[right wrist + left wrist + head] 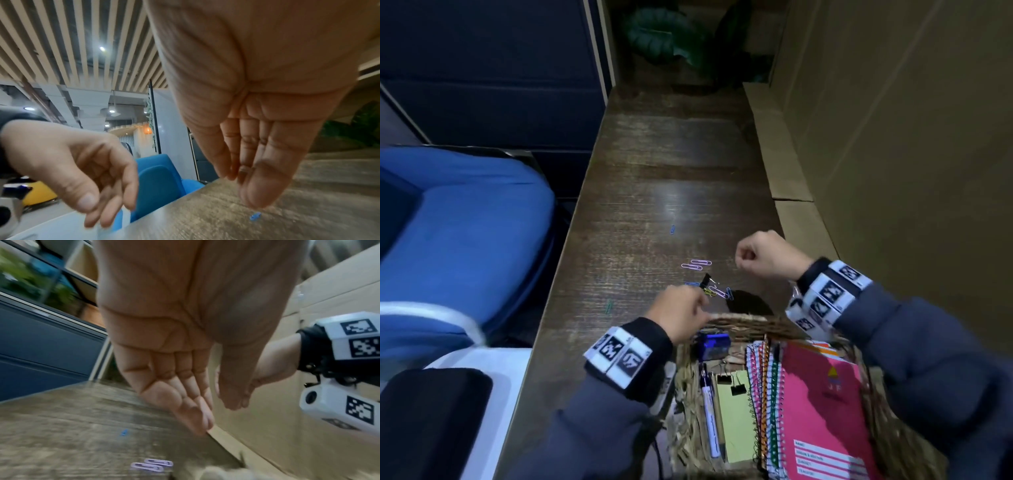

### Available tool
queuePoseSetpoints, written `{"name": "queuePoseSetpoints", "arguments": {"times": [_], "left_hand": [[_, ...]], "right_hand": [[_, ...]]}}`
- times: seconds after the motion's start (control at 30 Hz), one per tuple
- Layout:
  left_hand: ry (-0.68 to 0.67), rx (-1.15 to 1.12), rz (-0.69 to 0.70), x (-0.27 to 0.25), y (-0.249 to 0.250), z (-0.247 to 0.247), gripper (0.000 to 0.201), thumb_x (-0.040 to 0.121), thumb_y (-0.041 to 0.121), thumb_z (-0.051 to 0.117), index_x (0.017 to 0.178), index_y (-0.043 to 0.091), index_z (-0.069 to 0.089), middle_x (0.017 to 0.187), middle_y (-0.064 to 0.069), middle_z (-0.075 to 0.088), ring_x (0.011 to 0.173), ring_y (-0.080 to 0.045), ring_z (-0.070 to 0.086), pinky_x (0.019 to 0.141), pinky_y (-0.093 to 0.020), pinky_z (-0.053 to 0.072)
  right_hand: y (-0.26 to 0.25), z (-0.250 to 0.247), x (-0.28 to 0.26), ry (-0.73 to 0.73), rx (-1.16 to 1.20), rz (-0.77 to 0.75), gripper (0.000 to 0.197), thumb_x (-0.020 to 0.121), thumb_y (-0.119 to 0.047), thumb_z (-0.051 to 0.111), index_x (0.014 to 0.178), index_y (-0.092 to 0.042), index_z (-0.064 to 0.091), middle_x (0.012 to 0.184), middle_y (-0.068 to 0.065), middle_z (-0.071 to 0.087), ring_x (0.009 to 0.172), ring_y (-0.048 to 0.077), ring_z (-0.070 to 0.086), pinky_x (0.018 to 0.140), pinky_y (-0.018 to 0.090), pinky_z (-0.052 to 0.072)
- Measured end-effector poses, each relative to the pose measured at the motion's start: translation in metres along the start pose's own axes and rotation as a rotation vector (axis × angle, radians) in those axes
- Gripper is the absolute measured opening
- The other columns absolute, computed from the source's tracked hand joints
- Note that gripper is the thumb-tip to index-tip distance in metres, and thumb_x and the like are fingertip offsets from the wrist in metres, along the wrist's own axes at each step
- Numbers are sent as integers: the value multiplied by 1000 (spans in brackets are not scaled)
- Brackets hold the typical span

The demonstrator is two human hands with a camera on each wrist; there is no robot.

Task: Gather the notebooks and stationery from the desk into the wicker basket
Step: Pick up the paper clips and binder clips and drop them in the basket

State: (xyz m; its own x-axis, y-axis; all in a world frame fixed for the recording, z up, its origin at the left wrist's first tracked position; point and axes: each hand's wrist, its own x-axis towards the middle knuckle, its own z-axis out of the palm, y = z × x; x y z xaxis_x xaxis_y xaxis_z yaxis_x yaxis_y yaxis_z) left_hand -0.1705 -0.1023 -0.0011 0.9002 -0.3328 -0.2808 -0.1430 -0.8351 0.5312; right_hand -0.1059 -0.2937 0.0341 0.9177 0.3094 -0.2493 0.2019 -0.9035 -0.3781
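Hands hover over a dark wooden surface (654, 192), seen from above. The left hand (681, 313) hangs just past the far rim of a wicker basket (743, 322) at the near edge; its fingers are loosely spread and hold nothing, as the right wrist view shows. The right hand (767, 255) is raised further back, near a cardboard wall (893, 137); from above it looks like a fist, while its wrist view shows the fingers fairly straight with nothing in them, so I cannot tell its state for sure. The basket holds a stack of spiral notebooks (822, 404) with a pink one on top, a yellow pad (736, 421), a pen (710, 418), two black binder clips (731, 383) and a small blue item (714, 344). Paper clips lie loose on the surface: two lilac ones (697, 264) between the hands, a small cluster (717, 291) with another binder clip (705, 280) by the left fingers, one blue clip (672, 229) further off, and one green clip (608, 305) to the left. A blue chair (465, 240) stands beside the surface.
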Motion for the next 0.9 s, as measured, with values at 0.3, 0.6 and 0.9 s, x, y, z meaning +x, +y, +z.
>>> {"name": "queuePoseSetpoints", "arguments": {"times": [0.3,0.6,0.9], "left_hand": [[142,-50,-118,13,-88,-11,21,86,15,56,103,16,69,92,-4,75,82,-19,69,78,-25,50],[60,-75,-98,32,-104,10,22,87,14,54,105,15,68,95,-4,74,88,-20,68,82,-28,52],[-72,51,76,109,-72,31,20,87,11,51,104,10,62,106,-13,68,101,-30,62,86,-36,50]], "right_hand": [[-13,67,106,-421,-376,133,28,77,-21,70,98,-2,70,101,16,71,85,30,65,73,32,52],[0,96,130,-380,-389,247,34,70,-26,77,97,-7,70,102,14,71,92,32,69,74,34,55],[9,80,125,-446,-332,239,16,72,-24,73,76,-9,71,73,7,59,73,24,56,65,25,47]]}}
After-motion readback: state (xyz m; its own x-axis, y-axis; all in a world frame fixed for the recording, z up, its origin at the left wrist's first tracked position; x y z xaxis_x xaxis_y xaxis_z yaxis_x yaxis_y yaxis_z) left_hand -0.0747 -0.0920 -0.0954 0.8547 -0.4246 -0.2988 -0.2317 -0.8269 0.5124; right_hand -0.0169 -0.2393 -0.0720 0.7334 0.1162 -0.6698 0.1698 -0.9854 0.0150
